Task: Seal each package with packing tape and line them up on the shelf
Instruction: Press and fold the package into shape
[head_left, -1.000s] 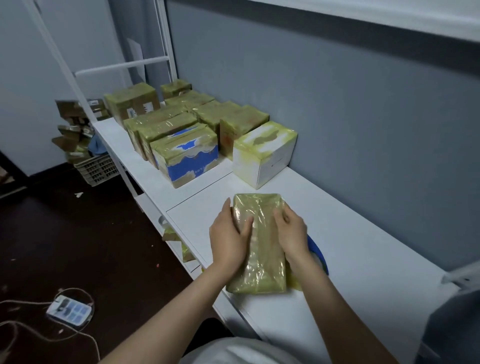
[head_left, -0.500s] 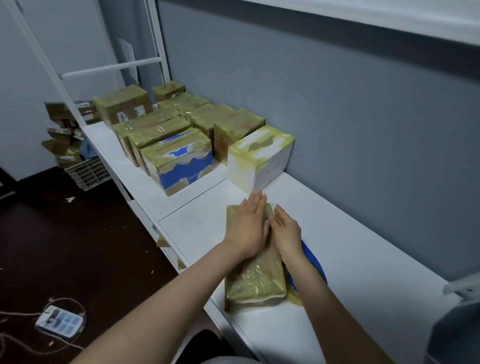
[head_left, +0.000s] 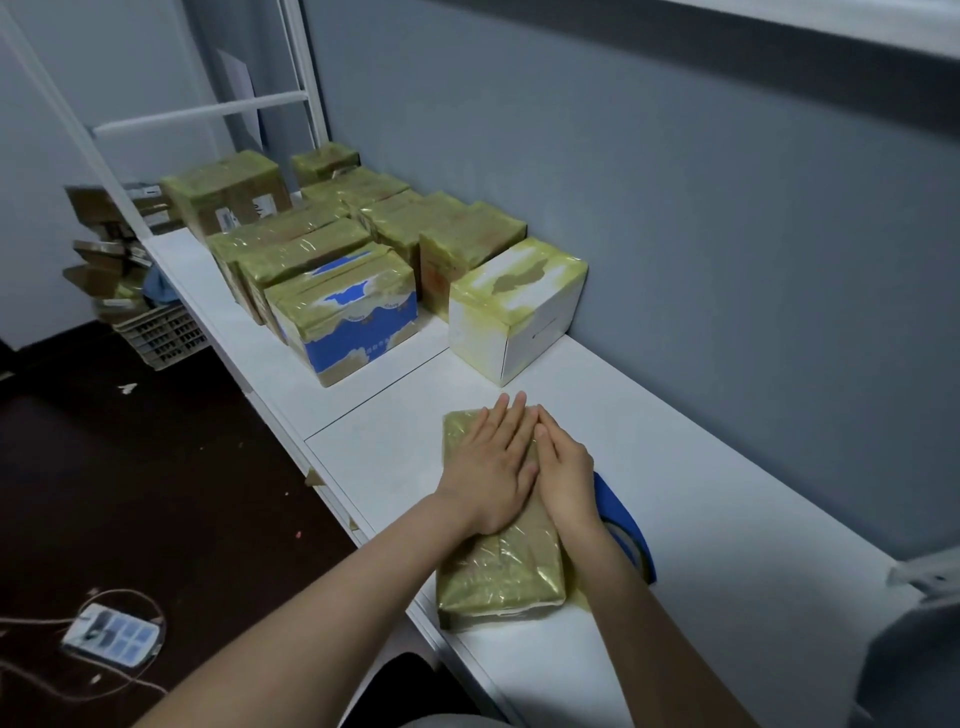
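A flat, oblong package (head_left: 500, 579) wrapped all over in yellow-green tape lies on the white shelf (head_left: 727, 519), close to its front edge and directly in front of the person. Its long axis runs away from the person, along the length of the shelf, with the far end pointing towards a white box (head_left: 519, 317) that stands a little beyond it, apart from it. The near end shows crinkled tape and a pale strip along the bottom edge.

The left hand (head_left: 493, 467) lies flat on top of the package, fingers (head_left: 511, 410) straight and pressed together, their tips reaching its far end. The right hand (head_left: 566, 475) lies just beside it, touching it, with straight fingers held together along the package's right side. The right thumb is hidden, so whether it hooks the side of the package cannot be told. The hands cover the middle of the package and most of its far half.

A blue curved object (head_left: 623, 525) rests on the shelf just right of the package, mostly hidden behind the right wrist; what it is cannot be made out.

Beyond the white box, a blue-and-white box (head_left: 358, 322) and more taped packages (head_left: 306, 249) stand close together in rows along the shelf towards a white upright frame (head_left: 306, 78). The farthest ones overlap and are hard to count. Below the shelf's far end a plastic crate (head_left: 161, 335) sits on the dark floor (head_left: 156, 467), with a small cabled device (head_left: 111, 631) nearer. A grey shape (head_left: 909, 654) is cut off at the lower right.
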